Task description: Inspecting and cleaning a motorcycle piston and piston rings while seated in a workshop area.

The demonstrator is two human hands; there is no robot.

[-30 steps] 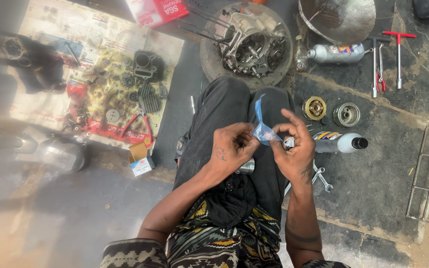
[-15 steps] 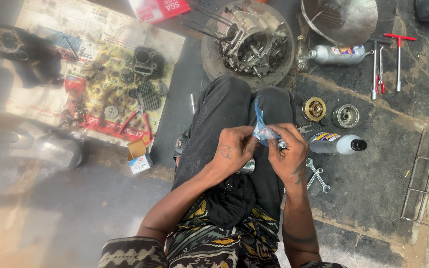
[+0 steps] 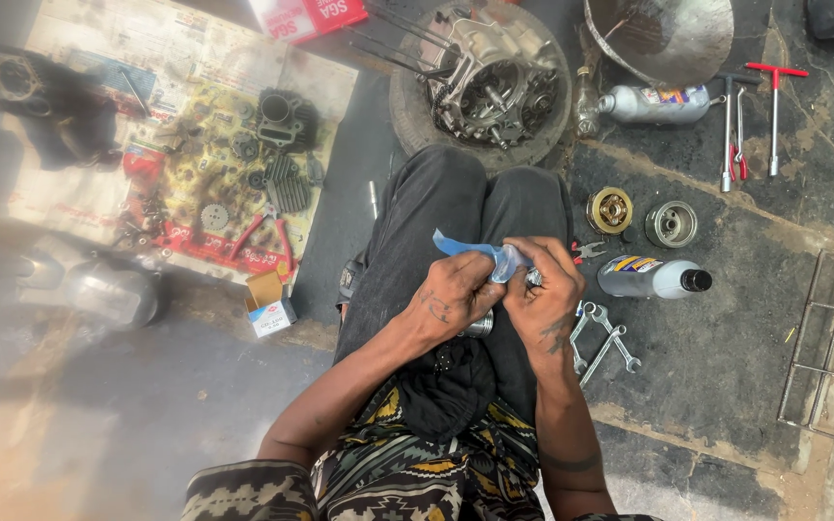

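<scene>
— Both hands meet over the lap: the left hand [image 3: 451, 301] and the right hand [image 3: 544, 299] are pressed close together, fingers curled around a small clear plastic packet [image 3: 506, 260] with a blue strip [image 3: 460, 245] sticking out to the left.

— Anything else in the grip?

— A small metal part [image 3: 480, 326] shows under the left hand, and another bit of metal peeks out at the right fingers; I cannot tell which hand bears them.

— And around, biggest first?

— Ahead of the knees, an engine casing [image 3: 489, 82] sits in a tyre [image 3: 415, 106]. To the left, a spread sheet of paper [image 3: 195, 58] carries gears and a finned cylinder [image 3: 287, 118]. A metal funnel [image 3: 663, 39] lies top right, a grey bottle [image 3: 651, 103] below it, then a second bottle [image 3: 651, 278] near the right hand. Smaller: T-handle wrenches [image 3: 774, 96], two round clutch parts [image 3: 639, 217], spanners [image 3: 602, 338], a little cardboard box [image 3: 269, 304].
</scene>
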